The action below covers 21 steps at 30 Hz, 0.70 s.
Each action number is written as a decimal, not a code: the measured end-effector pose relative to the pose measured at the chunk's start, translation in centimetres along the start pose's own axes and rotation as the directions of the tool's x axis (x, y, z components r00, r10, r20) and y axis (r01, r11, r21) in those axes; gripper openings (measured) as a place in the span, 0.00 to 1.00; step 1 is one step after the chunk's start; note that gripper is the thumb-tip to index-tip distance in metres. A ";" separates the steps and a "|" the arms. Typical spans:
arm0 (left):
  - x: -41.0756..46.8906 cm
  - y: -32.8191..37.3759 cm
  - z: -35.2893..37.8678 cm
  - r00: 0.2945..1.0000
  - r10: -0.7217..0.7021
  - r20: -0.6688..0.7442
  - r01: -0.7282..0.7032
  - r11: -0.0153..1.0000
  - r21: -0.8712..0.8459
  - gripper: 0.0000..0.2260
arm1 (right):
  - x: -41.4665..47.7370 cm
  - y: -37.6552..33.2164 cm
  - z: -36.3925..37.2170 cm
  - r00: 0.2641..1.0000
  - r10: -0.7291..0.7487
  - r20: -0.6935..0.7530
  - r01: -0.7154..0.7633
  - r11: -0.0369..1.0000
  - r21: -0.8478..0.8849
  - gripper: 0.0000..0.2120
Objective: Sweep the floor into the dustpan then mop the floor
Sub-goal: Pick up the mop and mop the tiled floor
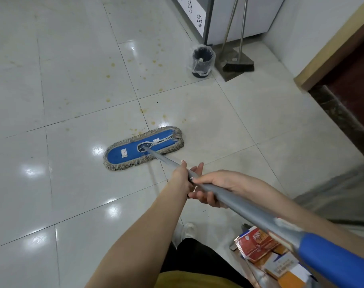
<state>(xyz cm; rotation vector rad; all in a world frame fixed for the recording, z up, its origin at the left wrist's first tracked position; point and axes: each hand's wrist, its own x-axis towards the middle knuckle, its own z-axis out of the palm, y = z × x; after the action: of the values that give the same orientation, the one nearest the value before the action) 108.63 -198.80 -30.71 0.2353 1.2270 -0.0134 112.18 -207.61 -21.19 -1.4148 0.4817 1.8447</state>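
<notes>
From the head view, the mop (144,148) lies flat on the white tile floor (73,84), its blue pad with a grey fringe angled up to the right across a tile joint. Its grey handle (235,199) runs back toward the lower right, where a blue sleeve covers its end.

Both hands grasp the handle side by side. The left hand (182,176) is the one closer to the mop head, with its fingers curled round the pole and its thumb up along it. The right hand (217,187) sits just behind and touches it, thumb over the top of the pole and fingers wrapped underneath.

Yellowish spots (113,64) dot the tiles beyond the mop head.

Well apart, by the far cabinet (197,15), stands a dark bin (202,61) lined with a clear bag. Just right of it, the broom (242,66) and the dustpan (223,57) stand together, their 2 metal handles leaning upward.

At lower right, printed cartons (258,244) lie under the handle. A light shoe (189,229) shows below the hands.
</notes>
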 end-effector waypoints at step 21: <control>3.7 6.9 2.0 1.000 -0.001 0.002 0.001 0.969 0.246 0.10 | 2.9 -8.0 1.1 0.997 0.028 -0.066 -0.039 0.985 -0.168 0.21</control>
<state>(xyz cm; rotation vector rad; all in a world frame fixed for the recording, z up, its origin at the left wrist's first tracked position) 112.73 -192.04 -32.38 0.4504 1.2228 -0.1673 117.14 -200.70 -22.41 -1.5907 0.3899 1.9097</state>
